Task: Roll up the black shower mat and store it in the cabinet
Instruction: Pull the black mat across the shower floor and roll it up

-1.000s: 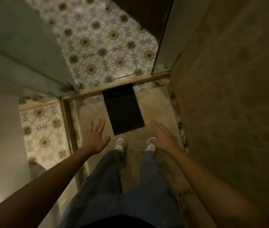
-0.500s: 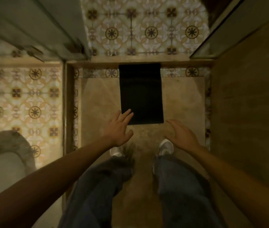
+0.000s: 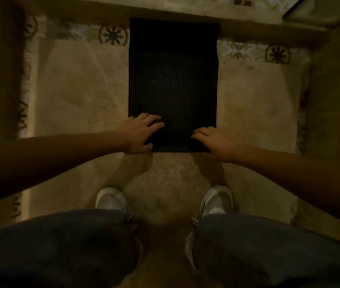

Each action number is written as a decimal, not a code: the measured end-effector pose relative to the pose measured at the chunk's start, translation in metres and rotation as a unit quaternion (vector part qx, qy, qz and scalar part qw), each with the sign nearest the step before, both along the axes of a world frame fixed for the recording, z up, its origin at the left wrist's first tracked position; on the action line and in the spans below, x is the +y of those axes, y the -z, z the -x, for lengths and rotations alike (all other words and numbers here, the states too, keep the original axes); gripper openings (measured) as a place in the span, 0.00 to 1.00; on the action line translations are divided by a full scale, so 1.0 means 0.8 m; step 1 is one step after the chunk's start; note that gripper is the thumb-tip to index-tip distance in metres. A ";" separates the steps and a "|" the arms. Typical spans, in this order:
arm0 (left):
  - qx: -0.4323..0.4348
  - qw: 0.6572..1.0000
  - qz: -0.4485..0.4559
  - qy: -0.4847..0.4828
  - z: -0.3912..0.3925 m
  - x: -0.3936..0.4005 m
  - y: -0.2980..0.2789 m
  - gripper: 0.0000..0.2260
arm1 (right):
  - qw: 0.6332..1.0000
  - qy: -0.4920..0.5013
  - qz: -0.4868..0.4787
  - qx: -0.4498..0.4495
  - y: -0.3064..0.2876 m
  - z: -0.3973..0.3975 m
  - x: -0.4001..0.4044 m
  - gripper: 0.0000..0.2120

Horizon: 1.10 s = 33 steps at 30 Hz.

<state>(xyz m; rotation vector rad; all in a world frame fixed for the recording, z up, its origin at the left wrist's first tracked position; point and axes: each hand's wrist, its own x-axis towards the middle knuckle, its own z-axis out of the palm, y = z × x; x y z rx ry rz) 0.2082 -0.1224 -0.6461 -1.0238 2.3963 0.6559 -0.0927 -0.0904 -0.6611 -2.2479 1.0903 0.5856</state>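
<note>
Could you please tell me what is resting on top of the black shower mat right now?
Both hands, left hand and right hand, rest on the black shower mat's near corners; the floor beneath it is covered.

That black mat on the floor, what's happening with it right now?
A person is crouched over the black shower mat, which lies flat and unrolled on the shower floor. The left hand rests on its near left corner and the right hand on its near right corner, fingers spread on top. Rolling hasn't visibly begun. The person's white shoes stand just behind the mat's near edge.
</note>
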 end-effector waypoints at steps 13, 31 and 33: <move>-0.041 0.972 0.120 0.196 0.001 -0.011 0.078 0.42 | 0.992 -0.106 0.065 0.002 0.040 0.002 -0.024 0.30; 0.054 0.993 0.102 -0.024 -0.002 0.001 0.046 0.09 | 0.962 0.194 0.100 -0.163 0.018 0.014 0.004 0.13; 0.062 0.994 0.082 -0.042 -0.003 0.005 0.044 0.08 | 0.954 0.224 0.102 -0.169 0.018 0.010 0.012 0.12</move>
